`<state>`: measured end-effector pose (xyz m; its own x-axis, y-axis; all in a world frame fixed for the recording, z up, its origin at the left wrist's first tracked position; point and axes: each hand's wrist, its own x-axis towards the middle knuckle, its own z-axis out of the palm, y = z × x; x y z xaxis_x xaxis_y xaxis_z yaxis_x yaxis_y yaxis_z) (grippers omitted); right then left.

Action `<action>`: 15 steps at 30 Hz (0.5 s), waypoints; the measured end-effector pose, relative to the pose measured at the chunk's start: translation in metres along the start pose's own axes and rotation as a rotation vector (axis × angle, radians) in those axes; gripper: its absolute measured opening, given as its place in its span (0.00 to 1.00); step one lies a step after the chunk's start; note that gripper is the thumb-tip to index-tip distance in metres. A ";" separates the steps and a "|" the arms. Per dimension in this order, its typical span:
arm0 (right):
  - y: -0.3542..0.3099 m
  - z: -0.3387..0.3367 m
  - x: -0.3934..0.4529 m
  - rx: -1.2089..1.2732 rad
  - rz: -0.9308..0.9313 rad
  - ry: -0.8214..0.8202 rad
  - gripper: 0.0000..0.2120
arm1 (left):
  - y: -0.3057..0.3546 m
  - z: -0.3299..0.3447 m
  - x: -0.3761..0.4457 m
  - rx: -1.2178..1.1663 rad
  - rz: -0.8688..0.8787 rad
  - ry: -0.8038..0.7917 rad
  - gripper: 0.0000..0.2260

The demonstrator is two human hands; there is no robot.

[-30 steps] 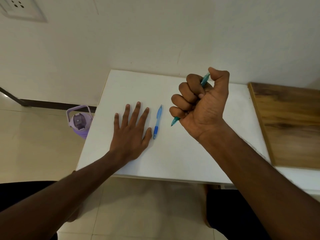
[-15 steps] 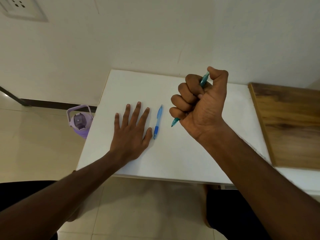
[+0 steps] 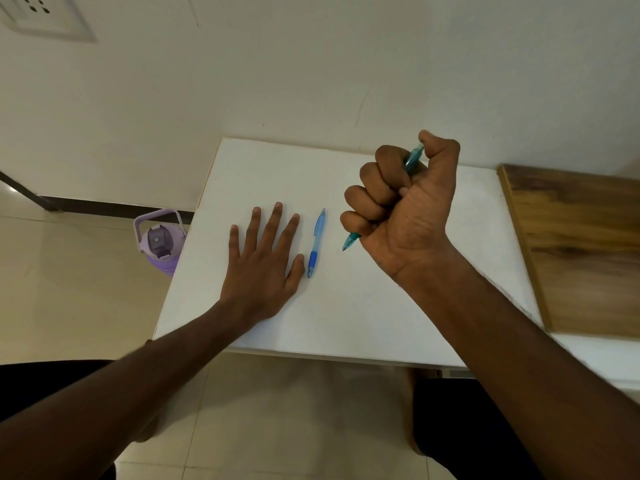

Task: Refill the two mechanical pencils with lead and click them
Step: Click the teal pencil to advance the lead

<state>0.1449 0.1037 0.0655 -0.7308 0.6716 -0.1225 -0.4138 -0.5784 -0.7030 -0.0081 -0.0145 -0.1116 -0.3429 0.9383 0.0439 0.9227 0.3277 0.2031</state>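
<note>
Clenching a fist round the teal pencil [image 3: 412, 160], the right hand [image 3: 405, 209] is holding its grip closed, thumb pressing down on the cap — barely shifted from a second ago, so the clicking looks underway. Left of that fist the blue pencil [image 3: 317, 242] is lying on the table [image 3: 363, 306], beside the flat, open left hand [image 3: 263, 268] — likely next.

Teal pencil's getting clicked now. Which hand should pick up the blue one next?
Left, probably. The left hand lies flat and free, its thumb right beside the blue pencil; the right hand grips the teal pencil.
</note>
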 end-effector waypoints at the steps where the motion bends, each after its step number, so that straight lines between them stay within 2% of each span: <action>1: 0.000 0.000 0.000 0.005 0.006 -0.001 0.26 | 0.000 0.000 0.000 0.002 -0.001 -0.002 0.33; 15: -0.002 -0.002 0.001 0.004 0.013 0.022 0.26 | 0.001 -0.002 0.000 -0.009 -0.005 -0.002 0.33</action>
<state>0.1461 0.1065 0.0655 -0.7243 0.6737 -0.1469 -0.4064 -0.5892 -0.6983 -0.0079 -0.0144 -0.1092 -0.3476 0.9368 0.0409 0.9192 0.3318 0.2121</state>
